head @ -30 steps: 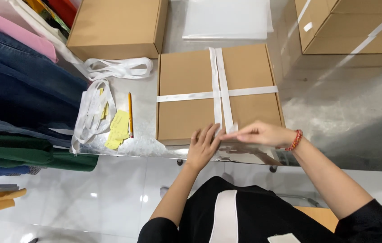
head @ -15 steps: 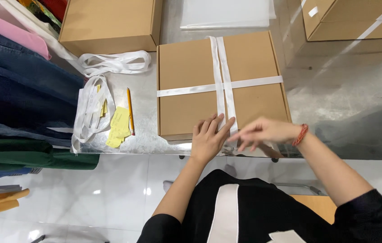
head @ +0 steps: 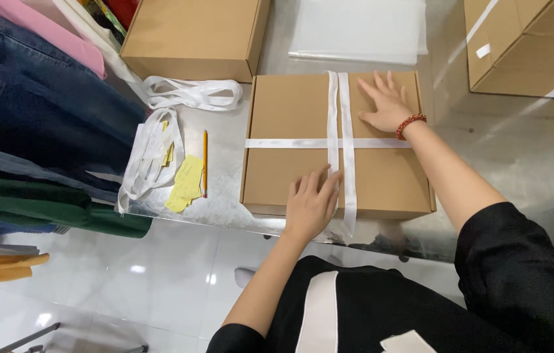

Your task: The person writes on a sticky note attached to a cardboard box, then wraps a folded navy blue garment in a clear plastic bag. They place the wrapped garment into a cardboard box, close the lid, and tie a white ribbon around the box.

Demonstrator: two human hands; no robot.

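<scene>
1. Seen from above: flat brown cardboard box (head: 296, 157) lying at centre frame on a grey metal table (head: 525, 150), crossed by white ribbon (head: 345, 140), two strands running 12 to 6 o'clock and one running 9 to 3 o'clock.
2. Left hand (head: 311, 204) pressed flat on the lid near the box's 6 o'clock edge, fingers spread and open, gripping nothing, fingertips touching the lengthwise ribbon strands.
3. Right hand (head: 386, 102) laid palm-down at the box's 1 o'clock corner, fingers splayed and open, holding nothing, just beside the ribbon; red bead bracelet (head: 410, 123) around the wrist.
4. Loose ribbon end hanging over the near box edge at 6 o'clock, beside the left hand.
5. At 9 o'clock from the box: yellow pencil (head: 204, 163) lying lengthwise, yellow paper notes (head: 184, 185) just beside it, and a heap of loose white ribbon loops (head: 159, 131) reaching toward 11 o'clock.
6. At 11 o'clock: second brown box (head: 192, 36); at 12 o'clock, clear plastic bags (head: 355, 29); at 2 o'clock, a taped carton (head: 525, 46).
7. Along the 9 o'clock edge of the frame: folded clothes (head: 22, 124) in denim blue, pink and green.
</scene>
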